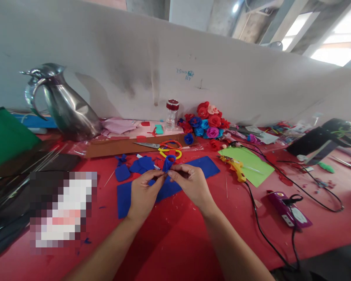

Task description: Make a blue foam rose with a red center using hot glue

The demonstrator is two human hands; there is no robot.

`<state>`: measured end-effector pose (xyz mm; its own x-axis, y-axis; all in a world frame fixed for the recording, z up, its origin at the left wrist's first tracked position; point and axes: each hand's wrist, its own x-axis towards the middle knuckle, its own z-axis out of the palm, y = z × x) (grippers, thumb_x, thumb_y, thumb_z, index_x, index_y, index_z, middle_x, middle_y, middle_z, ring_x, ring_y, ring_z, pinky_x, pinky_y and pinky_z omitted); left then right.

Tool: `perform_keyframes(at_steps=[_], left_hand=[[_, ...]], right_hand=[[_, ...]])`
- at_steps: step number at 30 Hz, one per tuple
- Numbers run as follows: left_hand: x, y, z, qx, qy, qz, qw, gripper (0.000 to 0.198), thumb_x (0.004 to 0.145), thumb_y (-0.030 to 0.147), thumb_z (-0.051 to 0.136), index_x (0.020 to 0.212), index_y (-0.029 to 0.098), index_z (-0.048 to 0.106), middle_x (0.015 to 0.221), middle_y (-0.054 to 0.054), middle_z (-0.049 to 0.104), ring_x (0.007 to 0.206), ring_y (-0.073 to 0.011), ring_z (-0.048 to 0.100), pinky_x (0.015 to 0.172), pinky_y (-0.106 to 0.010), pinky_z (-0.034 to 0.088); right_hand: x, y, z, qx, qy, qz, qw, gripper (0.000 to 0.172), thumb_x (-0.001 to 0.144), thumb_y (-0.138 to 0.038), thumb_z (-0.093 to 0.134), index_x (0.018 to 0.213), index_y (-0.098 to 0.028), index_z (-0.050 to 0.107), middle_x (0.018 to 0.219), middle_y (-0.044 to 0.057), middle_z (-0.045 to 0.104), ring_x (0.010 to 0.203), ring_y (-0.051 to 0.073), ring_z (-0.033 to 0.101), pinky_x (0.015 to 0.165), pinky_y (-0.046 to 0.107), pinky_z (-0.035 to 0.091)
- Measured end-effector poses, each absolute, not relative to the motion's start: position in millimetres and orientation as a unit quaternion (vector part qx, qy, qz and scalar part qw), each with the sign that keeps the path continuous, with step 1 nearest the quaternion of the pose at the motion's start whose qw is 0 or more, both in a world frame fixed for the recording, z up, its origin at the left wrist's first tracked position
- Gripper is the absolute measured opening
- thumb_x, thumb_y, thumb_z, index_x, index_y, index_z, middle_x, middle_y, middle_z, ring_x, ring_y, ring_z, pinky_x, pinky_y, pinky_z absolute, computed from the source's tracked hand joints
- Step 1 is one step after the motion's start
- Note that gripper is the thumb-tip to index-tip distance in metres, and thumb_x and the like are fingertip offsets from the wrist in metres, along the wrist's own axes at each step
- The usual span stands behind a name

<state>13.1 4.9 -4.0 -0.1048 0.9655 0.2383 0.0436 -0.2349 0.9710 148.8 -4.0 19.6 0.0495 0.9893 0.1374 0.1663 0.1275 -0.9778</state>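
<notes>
A small rolled blue paper flower (169, 162) is pinched between both hands near the middle of the table. My left hand (146, 191) grips its lower left side with thumb and forefinger. From the right, my right hand (191, 183) pinches its base. Under the hands lies a long blue paper strip (204, 167). Cut blue petal pieces (142, 164) rest just beyond my left hand. Scissors with yellow and orange handles (170, 152) lie behind the flower, blades pointing left.
A yellow glue gun (235, 168) lies on green paper (259, 164) at right, its cord running to a purple power strip (289, 210). Finished paper flowers (207, 121) and a glass jar (172, 115) stand behind. A steel jug (67, 103) is at left.
</notes>
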Motion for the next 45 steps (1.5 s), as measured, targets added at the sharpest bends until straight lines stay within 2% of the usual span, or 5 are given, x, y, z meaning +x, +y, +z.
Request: perform_keyframes(at_steps=[15,21,37,41,45], left_hand=[[13,-2,-3,0.608,0.472,0.570,0.287,0.013,0.072,0.024,0.063,0.066,0.025,0.074,0.067,-0.002,0.072,0.064,-0.0169,0.062,0.067,-0.027,0.050],[14,0,3,0.547,0.498,0.580,0.341,0.010,0.068,0.024,0.064,0.066,0.024,0.074,0.070,-0.002,0.073,0.065,-0.0172,0.063,0.067,-0.027,0.051],[13,-4,-1,0.614,0.476,0.560,0.290,0.012,0.073,0.020,0.060,0.070,0.022,0.072,0.072,-0.002,0.073,0.069,-0.0170,0.062,0.073,-0.029,0.049],[13,-2,1,0.574,0.439,0.578,0.378,0.007,0.070,0.021,0.065,0.069,0.022,0.072,0.071,-0.002,0.071,0.071,-0.0163,0.061,0.073,-0.028,0.048],[13,4,1,0.399,0.391,0.578,0.595,0.014,0.066,0.032,0.073,0.066,0.019,0.070,0.065,0.000,0.066,0.062,-0.0133,0.058,0.065,-0.026,0.047]], right_hand=[[129,-11,20,-0.562,-0.547,0.315,0.534,0.009,0.074,-0.027,0.060,0.075,-0.022,0.052,0.068,-0.001,0.064,0.058,0.012,0.060,0.052,0.023,0.047],[132,-10,20,-0.522,-0.528,0.387,0.546,0.014,0.076,-0.029,0.057,0.087,-0.020,0.058,0.082,0.003,0.067,0.064,0.014,0.064,0.060,0.026,0.052],[132,-8,17,-0.548,-0.515,0.377,0.542,0.011,0.072,-0.029,0.059,0.072,-0.018,0.062,0.065,0.000,0.064,0.057,0.013,0.060,0.055,0.024,0.047],[133,-8,18,-0.548,-0.519,0.359,0.549,0.013,0.073,-0.029,0.059,0.066,-0.019,0.059,0.059,-0.002,0.059,0.054,0.012,0.055,0.052,0.023,0.043],[134,-7,19,-0.531,-0.536,0.366,0.545,0.011,0.073,-0.027,0.059,0.066,-0.019,0.059,0.058,-0.003,0.057,0.052,0.011,0.052,0.051,0.022,0.040]])
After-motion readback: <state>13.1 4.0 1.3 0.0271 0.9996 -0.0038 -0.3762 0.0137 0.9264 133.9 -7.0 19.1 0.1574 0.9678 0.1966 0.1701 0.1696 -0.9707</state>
